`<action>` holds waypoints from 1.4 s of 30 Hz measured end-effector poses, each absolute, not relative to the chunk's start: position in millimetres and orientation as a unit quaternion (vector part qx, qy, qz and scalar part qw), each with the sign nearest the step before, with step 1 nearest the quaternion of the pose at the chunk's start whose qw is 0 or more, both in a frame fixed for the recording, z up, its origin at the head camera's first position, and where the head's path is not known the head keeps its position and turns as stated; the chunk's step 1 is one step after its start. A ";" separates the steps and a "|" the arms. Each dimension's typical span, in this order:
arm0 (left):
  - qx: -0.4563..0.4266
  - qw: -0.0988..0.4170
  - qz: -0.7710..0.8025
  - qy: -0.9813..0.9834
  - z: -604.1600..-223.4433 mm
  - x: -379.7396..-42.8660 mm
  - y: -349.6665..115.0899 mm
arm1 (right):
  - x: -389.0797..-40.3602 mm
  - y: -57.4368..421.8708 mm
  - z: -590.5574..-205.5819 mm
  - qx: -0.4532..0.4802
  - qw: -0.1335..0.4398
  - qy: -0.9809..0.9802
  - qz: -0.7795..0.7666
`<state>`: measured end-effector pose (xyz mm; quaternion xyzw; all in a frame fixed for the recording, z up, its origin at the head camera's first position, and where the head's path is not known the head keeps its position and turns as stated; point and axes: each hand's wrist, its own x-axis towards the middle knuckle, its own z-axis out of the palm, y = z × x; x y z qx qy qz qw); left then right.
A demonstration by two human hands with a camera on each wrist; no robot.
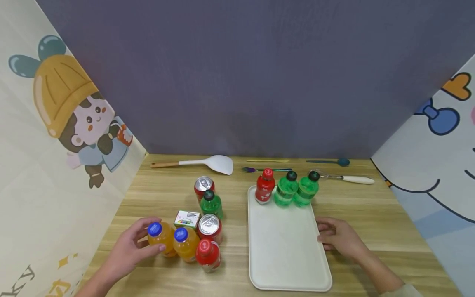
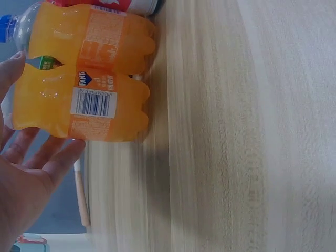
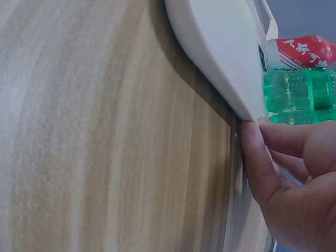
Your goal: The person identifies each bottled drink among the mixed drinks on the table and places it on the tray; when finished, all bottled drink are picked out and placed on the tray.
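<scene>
My left hand [image 1: 146, 240] curls round the leftmost orange bottle [image 1: 163, 239] with a blue cap, thumb in front and fingers behind. In the left wrist view that orange bottle [image 2: 79, 107] lies between the thumb tip and fingers of my left hand [image 2: 31, 173]. A second orange bottle [image 1: 184, 244], a red bottle [image 1: 208, 255], two cans [image 1: 210, 227], a green bottle [image 1: 210, 203] and a small carton [image 1: 187, 218] crowd beside it. My right hand [image 1: 324, 236] pinches the right rim of the white tray [image 1: 285, 251]. A red bottle [image 1: 265, 186] and two green bottles [image 1: 286, 189] stand at the tray's far end.
Along the back of the wooden table lie a white spatula [image 1: 208, 163], a fork [image 1: 265, 169], a yellow stick [image 1: 267, 160], a teal spoon [image 1: 328, 161] and a whisk [image 1: 345, 178]. Printed panels close in the left and right sides, a dark wall the back.
</scene>
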<state>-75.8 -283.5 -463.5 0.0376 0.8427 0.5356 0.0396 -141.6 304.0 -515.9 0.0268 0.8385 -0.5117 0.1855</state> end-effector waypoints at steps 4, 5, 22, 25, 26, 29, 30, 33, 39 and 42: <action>0.019 0.044 0.533 0.845 -461.9 -74.6 -284.0 | -141.8 303.0 -516.2 0.033 0.187 0.837 -0.513; 0.017 0.044 0.531 0.846 -461.6 -74.3 -284.2 | -141.9 302.8 -516.3 0.034 0.187 0.838 -0.512; 0.008 0.003 0.503 0.864 -451.8 -71.3 -288.3 | -143.5 305.5 -518.1 0.025 0.187 0.838 -0.512; 0.016 -0.018 0.489 0.872 -444.9 -72.4 -291.1 | -143.3 305.1 -517.7 0.023 0.185 0.835 -0.517; 0.019 -0.025 0.486 0.874 -442.3 -72.9 -292.5 | -143.3 305.2 -517.7 0.021 0.184 0.836 -0.517; 0.033 -0.048 0.472 0.880 -432.0 -74.7 -296.9 | -142.9 305.6 -518.1 0.021 0.185 0.836 -0.517; 0.039 -0.057 0.465 0.883 -427.7 -75.6 -298.3 | -142.8 305.8 -518.4 0.020 0.185 0.836 -0.517; 0.055 -0.074 0.451 0.888 -412.5 -79.3 -301.5 | -141.8 306.0 -519.4 0.022 0.187 0.833 -0.521; 0.074 -0.087 0.431 0.895 -377.2 -90.0 -301.7 | -140.7 306.3 -519.3 0.021 0.190 0.829 -0.526; 0.089 -0.087 0.428 0.895 -357.9 -97.1 -297.3 | -140.9 305.7 -518.2 0.023 0.187 0.831 -0.523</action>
